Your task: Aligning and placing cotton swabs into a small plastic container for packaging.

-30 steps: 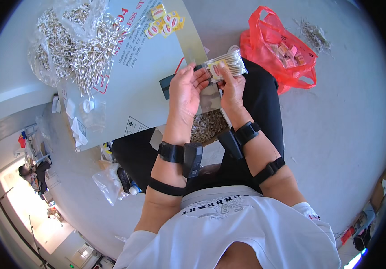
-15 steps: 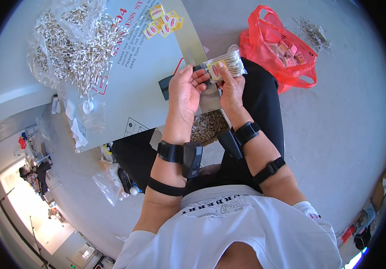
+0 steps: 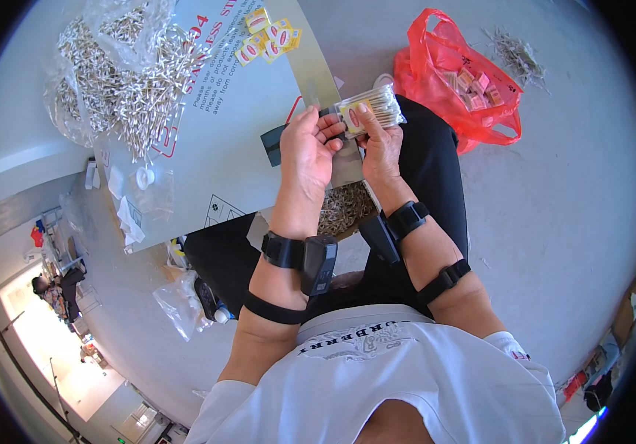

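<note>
A clear plastic packet of cotton swabs (image 3: 385, 109) with a yellow and white card inside is held over the table's right edge. My right hand (image 3: 381, 150) grips it from below, thumb lying across the card. At the packet's left end is my left hand (image 3: 309, 140), palm turned up and fingers curled against the plastic; the exact pinch is partly hidden. Just left of that hand lies a dark flat piece (image 3: 272, 146) on the table. Several yellow and white cards (image 3: 271, 38) are scattered at the table's far edge.
A large heap of loose cotton swabs (image 3: 129, 85) in clear plastic covers the table's far left. Near it sits a white tape roll (image 3: 145, 177). Below my hands is a box of swabs (image 3: 344, 209). A red plastic bag (image 3: 425, 74) with pink packs stands on the floor at right.
My left hand and forearm have shifted slightly to the right. The packet has tilted a little and stays in my right hand.
</note>
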Demonstrator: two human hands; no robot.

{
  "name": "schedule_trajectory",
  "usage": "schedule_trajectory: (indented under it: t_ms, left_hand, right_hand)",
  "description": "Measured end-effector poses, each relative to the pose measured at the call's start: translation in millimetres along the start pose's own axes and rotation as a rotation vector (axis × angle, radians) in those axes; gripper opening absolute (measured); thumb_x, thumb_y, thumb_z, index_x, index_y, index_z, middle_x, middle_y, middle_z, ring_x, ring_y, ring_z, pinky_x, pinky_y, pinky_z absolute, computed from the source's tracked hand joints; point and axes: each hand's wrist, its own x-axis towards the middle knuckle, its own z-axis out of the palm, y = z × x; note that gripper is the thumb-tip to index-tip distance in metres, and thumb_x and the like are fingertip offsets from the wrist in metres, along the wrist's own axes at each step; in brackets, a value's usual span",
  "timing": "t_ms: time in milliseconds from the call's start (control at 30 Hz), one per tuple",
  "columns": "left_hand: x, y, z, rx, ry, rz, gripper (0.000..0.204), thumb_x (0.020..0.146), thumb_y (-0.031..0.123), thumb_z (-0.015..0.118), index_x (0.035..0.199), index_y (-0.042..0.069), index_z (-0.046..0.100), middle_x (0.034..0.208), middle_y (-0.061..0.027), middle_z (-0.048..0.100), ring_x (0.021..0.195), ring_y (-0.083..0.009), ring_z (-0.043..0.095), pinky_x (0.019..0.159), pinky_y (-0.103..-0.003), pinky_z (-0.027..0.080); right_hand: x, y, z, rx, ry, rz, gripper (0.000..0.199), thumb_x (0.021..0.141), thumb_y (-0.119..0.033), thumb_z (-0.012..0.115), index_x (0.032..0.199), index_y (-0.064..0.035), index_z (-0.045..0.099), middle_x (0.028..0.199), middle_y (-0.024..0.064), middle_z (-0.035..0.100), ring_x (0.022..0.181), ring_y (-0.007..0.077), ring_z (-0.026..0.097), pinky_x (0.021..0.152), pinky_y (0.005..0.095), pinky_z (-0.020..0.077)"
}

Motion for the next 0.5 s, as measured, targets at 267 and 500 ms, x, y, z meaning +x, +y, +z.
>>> schedule_trajectory:
  t_ms: [267, 500]
  left_hand:
    - [2.4, 2.1, -5.5, 0.050, -0.072, -0.006, 0.039, 0.103, 0.033, 0.049, 0.127, 0.002, 0.048, 0.107, -0.0135, 0.066, 0.094, -0.0226, 0.063, 0.069, -0.035, 0.047]
    - [-16.0, 1.3, -0.5, 0.177, -0.083, 0.025, 0.044, 0.103, 0.036, 0.050, 0.127, -0.001, 0.049, 0.109, -0.0162, 0.066, 0.099, -0.0252, 0.064, 0.080, -0.038, 0.053]
  right_hand:
    - [-1.0, 2.0, 0.8, -0.050, -0.027, -0.021, 0.023, 0.084, -0.023, 0.080, 0.100, -0.0079, 0.072, 0.087, -0.0040, 0.069, 0.068, 0.0028, 0.056, 0.059, 0.0218, 0.0408]
    - [0.7, -0.6, -2.6, -0.030, 0.000, 0.000, 0.023, 0.084, -0.018, 0.080, 0.101, -0.0054, 0.072, 0.087, -0.0027, 0.070, 0.068, 0.0023, 0.056, 0.058, 0.0213, 0.0410]
